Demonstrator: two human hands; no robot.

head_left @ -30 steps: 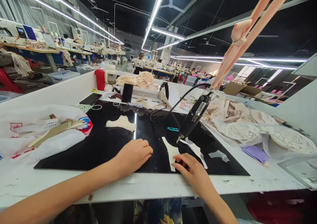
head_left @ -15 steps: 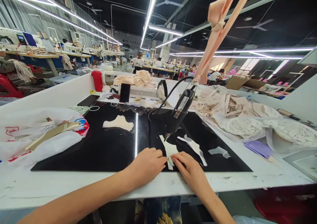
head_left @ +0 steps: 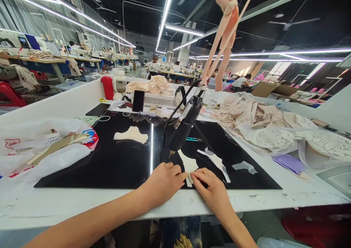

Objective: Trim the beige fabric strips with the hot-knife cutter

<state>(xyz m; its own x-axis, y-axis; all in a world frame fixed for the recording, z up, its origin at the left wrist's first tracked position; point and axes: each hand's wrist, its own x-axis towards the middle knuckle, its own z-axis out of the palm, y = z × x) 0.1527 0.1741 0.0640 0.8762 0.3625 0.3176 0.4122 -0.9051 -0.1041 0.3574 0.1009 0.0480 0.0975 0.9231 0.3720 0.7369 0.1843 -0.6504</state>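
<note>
A cream fabric piece (head_left: 188, 161) lies at the front of the black board (head_left: 104, 167). My left hand (head_left: 167, 180) pinches its near left edge between thumb and fingertips. Facing it, my right hand (head_left: 210, 186) pinches the near right side, the fingertips of both hands almost meeting. A black hand tool with a pointed metal tip (head_left: 183, 125) hangs by peach elastic bands (head_left: 219, 47), tilted, its tip just beyond my left hand. Right of the held piece lie a white cut-out (head_left: 216, 162) and a small sheer scrap (head_left: 244, 167).
Another cream piece (head_left: 131, 134) lies on the board's left half. Teal thread snips (head_left: 194, 139) rest behind the hanging tool. A plastic bag of pieces (head_left: 68, 125) stands at left; beige lace garments (head_left: 263, 120) are heaped at right. Phones and a white box (head_left: 160, 100) sit at the back.
The hanging tool has swung left, from over the held fabric piece to beside it, uncovering the teal snips. My hands stay in nearly the same place, still pinching the fabric.
</note>
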